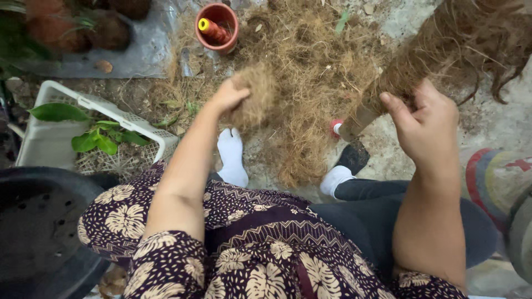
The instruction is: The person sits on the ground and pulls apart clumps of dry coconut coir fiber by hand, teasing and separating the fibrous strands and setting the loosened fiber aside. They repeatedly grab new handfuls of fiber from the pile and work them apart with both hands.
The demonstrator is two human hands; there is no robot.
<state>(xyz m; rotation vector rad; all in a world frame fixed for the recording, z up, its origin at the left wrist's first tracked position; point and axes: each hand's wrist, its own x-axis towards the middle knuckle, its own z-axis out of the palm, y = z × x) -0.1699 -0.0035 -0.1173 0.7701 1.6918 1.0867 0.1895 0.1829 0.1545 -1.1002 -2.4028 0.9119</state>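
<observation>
Two hands busy with coconut fibre. Left hand (228,97) is closed around a loose fibre wad (254,94), held above the fibre pile (310,83) on the ground at 12 o'clock. Right hand (424,119) at 2 o'clock has fingers curled on a fibrous husk piece (443,50), thumb up, grip partly open. Terracotta pot (217,25) with a yellow-topped thread spool (213,30) sits at 11 o'clock beyond the pile. White plastic basket (66,127) with green leaves (97,138) at 9 o'clock, black tub (39,227) at 8. White-socked feet touch the pile's near edge.
</observation>
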